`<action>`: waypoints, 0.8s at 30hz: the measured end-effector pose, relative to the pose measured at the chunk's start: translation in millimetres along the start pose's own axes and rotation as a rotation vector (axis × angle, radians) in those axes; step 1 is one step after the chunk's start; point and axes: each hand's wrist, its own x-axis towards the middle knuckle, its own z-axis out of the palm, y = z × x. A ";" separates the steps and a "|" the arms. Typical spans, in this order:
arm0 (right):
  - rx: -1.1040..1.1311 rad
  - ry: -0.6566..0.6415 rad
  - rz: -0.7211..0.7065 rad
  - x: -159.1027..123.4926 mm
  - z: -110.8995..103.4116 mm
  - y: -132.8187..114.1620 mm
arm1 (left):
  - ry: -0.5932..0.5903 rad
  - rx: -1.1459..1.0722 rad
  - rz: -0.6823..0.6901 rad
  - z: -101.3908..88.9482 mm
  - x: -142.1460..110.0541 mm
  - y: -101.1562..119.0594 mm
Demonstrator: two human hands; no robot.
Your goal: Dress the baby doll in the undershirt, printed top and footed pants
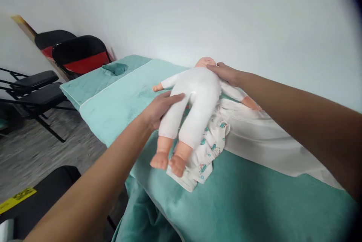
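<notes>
A baby doll (pixel 198 87) with a white body and bare pinkish head, hands and feet lies on the teal-covered bed, its feet toward me. My left hand (pixel 162 108) grips the doll's leg on the left, thumb across the top of the thigh. At the doll's shoulder, close to its head, my right hand (pixel 226 73) is closed around the upper body; part of its grip is hidden. Partly beneath the legs is a crumpled white baby garment (pixel 210 147) with a small coloured print. A plain white cloth (pixel 254 136) spreads out under the doll's right-side arm.
The teal bed cover (pixel 254 200) has a face hole (pixel 115 69) at its far left end. Black and red folding chairs (pixel 82 55) stand beyond it by the wall. At the lower left is a black chair (pixel 42 196) with a yellow label.
</notes>
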 end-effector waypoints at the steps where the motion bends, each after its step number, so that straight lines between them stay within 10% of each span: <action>1: 0.003 -0.023 0.027 4.0 7.7 -5.3 | 0.003 0.021 -0.007 -12.4 8.1 0.9; 8: -0.048 -0.054 -0.170 12.3 29.6 -3.7 | 0.114 0.242 -0.029 -68.1 41.5 4.8; 13: -0.245 0.065 0.016 -12.1 -4.8 52.5 | 0.554 0.981 0.353 -47.6 29.3 -1.6; 19: -0.550 0.074 0.135 -87.2 -70.8 95.1 | -0.181 1.655 0.699 10.3 -16.0 -31.7; 24: -0.852 -0.272 0.051 -149.2 -91.7 68.8 | -0.274 1.824 0.622 41.3 -34.0 -46.4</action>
